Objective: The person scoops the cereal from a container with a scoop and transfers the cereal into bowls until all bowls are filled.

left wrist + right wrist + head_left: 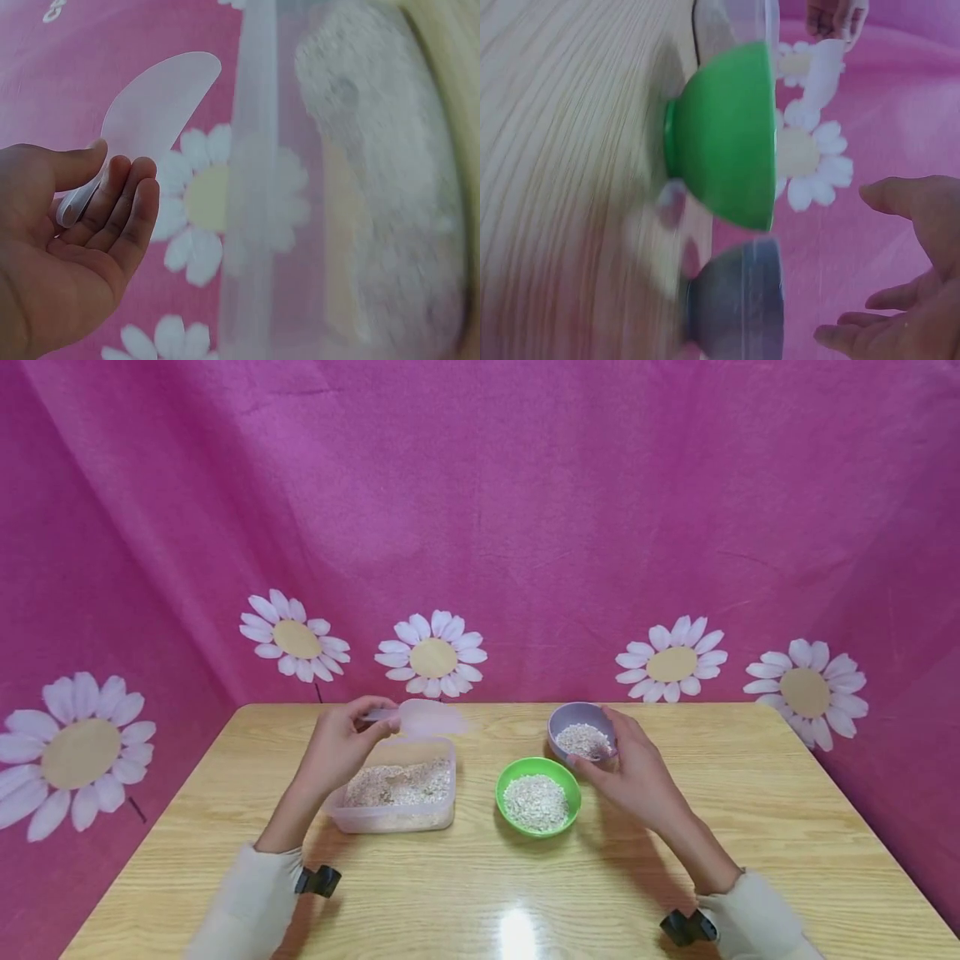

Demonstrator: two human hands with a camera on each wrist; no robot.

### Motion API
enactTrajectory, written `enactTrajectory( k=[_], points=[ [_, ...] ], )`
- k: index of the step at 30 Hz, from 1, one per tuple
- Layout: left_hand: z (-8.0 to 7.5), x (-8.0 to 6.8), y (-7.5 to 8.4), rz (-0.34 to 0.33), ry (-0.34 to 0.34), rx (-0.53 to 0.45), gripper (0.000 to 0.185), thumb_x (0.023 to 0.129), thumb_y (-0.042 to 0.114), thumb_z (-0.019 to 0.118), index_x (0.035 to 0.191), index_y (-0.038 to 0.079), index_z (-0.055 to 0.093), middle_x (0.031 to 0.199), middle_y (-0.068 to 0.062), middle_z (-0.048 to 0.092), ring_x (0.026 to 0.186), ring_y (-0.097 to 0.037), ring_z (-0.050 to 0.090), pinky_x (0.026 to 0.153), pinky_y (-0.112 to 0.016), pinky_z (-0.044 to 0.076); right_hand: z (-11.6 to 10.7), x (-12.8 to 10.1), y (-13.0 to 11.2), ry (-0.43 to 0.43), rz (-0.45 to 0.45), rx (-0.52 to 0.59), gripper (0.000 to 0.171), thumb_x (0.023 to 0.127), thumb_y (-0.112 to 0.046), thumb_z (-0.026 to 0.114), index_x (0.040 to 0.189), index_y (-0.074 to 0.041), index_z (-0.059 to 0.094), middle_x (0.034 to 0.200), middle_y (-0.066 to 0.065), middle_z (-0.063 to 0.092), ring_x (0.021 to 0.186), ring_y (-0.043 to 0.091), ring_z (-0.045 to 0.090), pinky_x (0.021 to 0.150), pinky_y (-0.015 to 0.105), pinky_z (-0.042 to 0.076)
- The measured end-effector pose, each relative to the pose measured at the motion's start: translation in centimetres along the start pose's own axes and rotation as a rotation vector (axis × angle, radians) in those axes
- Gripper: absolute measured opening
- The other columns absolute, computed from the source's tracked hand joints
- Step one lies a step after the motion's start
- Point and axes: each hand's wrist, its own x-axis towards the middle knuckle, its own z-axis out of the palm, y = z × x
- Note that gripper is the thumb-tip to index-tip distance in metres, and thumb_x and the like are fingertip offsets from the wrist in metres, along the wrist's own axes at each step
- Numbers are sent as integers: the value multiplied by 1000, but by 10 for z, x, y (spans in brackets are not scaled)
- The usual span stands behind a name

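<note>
In the head view, the left hand point(341, 747) pinches the handle end of a translucent scoop point(422, 718) just above the far rim of the clear container point(397, 785), which holds pale grain. The scoop's long axis runs roughly level, left to right, with the blade pointing away from the hand toward the purple bowl point(581, 735). To the container's right stands the green bowl point(537, 793), filled with grain, and beyond that the purple bowl, also holding grain, at which the right hand point(637, 772) rests; its fingers look loosely spread at the bowl's side, though whether they actually grip it I cannot tell here. In the left wrist view, the thumb and curled fingers point(120, 202) clasp the scoop's point(154, 112) handle, the blade fanning up and away, the container point(360, 195) blurred beside it. In the right wrist view, the right hand point(911, 292) is released, fingers apart from the purple bowl point(739, 300), which sits just beside the green bowl point(727, 154) on the tabletop point(562, 180). The pinch on the handle looks light, so the scoop could twist or slip and scatter grain; the two bowls stand close, so a nudge to one could knock the other.
</note>
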Motion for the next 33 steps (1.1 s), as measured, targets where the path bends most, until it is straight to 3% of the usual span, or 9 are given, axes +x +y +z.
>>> enactTrajectory(
  k=[6,9,12,16,20,27,33],
  points=[
    [-21,-18,-16,-37,8,60,24,102,15,75,123,4,76,100,-14,81,82,-10,70,66,-23,52,16,0,-23,-44,-71,32,82,96,-26,82,158,7,40,159,32,46,143,53,51,113,69,46],
    [-30,-25,-23,-47,7,93,25,101,14,75,124,3,75,101,-14,81,85,-12,72,67,-22,53,25,1,-31,-73,-88,47,82,96,-26,81,158,8,40,159,33,47,146,52,49,117,68,43],
    [-37,-29,-31,-40,9,130,23,101,11,75,123,2,75,103,-15,81,88,-18,75,69,-21,53,34,2,-39,-106,-93,65,85,95,-25,82,159,9,38,150,30,53,139,48,56,116,63,45],
    [-46,-34,-39,-21,0,184,18,101,11,75,118,4,76,103,-14,81,90,-22,76,70,-23,53,46,2,-49,-152,-72,70,88,95,-28,83,162,6,37,155,26,52,141,45,55,117,62,45],
    [-54,-37,-43,-3,-15,222,16,100,10,75,115,4,76,103,-14,81,92,-25,78,72,-24,55,56,2,-59,-193,-46,73,89,95,-32,82,163,3,36,168,22,41,155,44,41,125,62,37],
    [-69,-39,-42,0,-52,256,21,101,10,75,119,0,76,107,-17,82,94,-30,80,73,-25,57,75,2,-72,-230,-67,65,88,94,-33,82,163,1,39,167,21,43,154,40,45,125,57,39],
    [-80,-36,-41,16,-78,293,20,102,10,74,118,-1,75,105,-16,81,92,-27,78,70,-25,56,92,1,-81,-251,-72,113,88,93,-31,83,162,2,39,167,20,43,153,39,46,126,56,38]
  ],
)
